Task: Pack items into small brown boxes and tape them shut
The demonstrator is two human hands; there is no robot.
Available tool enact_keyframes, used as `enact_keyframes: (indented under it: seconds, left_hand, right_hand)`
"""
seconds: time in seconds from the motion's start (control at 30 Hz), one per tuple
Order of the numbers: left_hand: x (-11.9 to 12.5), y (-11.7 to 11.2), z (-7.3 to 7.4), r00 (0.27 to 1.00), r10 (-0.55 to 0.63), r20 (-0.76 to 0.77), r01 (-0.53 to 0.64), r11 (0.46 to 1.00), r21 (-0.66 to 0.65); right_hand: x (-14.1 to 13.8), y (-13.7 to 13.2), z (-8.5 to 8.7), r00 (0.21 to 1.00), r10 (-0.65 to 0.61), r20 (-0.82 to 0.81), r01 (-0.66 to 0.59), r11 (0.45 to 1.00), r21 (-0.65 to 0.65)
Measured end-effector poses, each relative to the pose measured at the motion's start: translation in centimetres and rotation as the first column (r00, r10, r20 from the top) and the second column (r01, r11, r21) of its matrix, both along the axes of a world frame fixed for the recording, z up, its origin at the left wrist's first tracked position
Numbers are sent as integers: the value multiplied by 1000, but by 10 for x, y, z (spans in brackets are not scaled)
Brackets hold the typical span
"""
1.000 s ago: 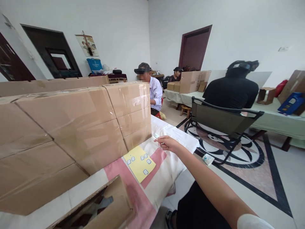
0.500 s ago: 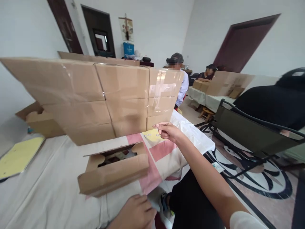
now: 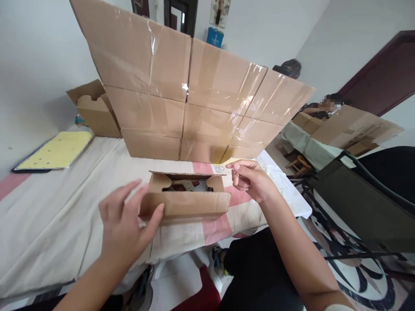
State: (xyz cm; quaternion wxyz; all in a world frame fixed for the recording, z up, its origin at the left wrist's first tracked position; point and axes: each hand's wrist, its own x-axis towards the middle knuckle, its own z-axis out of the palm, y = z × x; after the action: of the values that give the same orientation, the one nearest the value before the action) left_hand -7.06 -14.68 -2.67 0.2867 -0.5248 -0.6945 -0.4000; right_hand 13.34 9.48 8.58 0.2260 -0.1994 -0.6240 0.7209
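My left hand (image 3: 125,211) is open with its fingers spread at the left end of an open cardboard box (image 3: 188,205), the thumb against its front side. Inside the box lie dark red and pale pieces (image 3: 181,187), partly hidden by the front wall. To the right of the box is my right hand (image 3: 249,179), raised above the cloth, with its fingers curled in and the index finger pointing left. Whatever may be in its fingertips is too small to make out. Behind that hand, a yellow sheet (image 3: 234,161) with small outlined shapes lies mostly covered.
A tall taped cardboard panel (image 3: 155,69) stands across the back of the cloth-covered table (image 3: 106,172). At the left are a yellow dotted board (image 3: 58,149) and another cardboard box (image 3: 99,114). A dark chair (image 3: 343,190) stands at right, with people beyond.
My left hand has moved up from the bottom edge to the box and spread its fingers. My right hand stays closed near the yellow sheet. The view has tilted down and turned left.
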Motion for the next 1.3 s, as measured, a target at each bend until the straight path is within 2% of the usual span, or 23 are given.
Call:
enact_keyframes:
  seconds: [0.07,0.13,0.27,0.37,0.5,0.6,0.7,0.83,1.07,1.23,1.3]
  left_hand:
    - [-12,5,6,973,8,229,4,999,-51]
    - [-19,8,9,921,-47,386,102,987,-125]
    - [-26,11,14,864,-123,489,266,935,-235]
    - [-27,14,14,897,-194,397,306,921,-240]
    - [-15,19,12,955,-264,136,293,914,-279]
    - [4,20,14,972,-233,-2,218,911,-351]
    - [21,19,19,973,-203,-108,148,911,-385]
    - [27,19,23,974,-189,-125,126,909,-396]
    - [33,19,19,981,-174,-90,131,924,-360]
    - [35,17,18,981,-164,-108,121,937,-327]
    - [36,16,17,980,-162,-112,119,940,-318]
  right_hand:
    - [-1,-6,-1,999,53,2,-53,998,16]
    - [1,-10,-3,995,94,18,-94,995,32]
    - [10,-13,-9,992,110,66,-114,992,55]
    - [18,-13,-9,973,176,147,-187,981,61]
    - [24,-11,-8,947,254,198,-275,958,86]
    - [24,-12,-9,944,249,216,-281,951,129]
    - [22,-12,-12,953,169,253,-210,967,144]
    - [19,-9,-19,962,68,264,-115,979,168]
    - [17,-8,-22,968,42,248,-103,966,237]
    - [18,-9,-18,968,12,249,-72,970,231]
    - [19,-10,-16,961,36,276,-98,971,216]
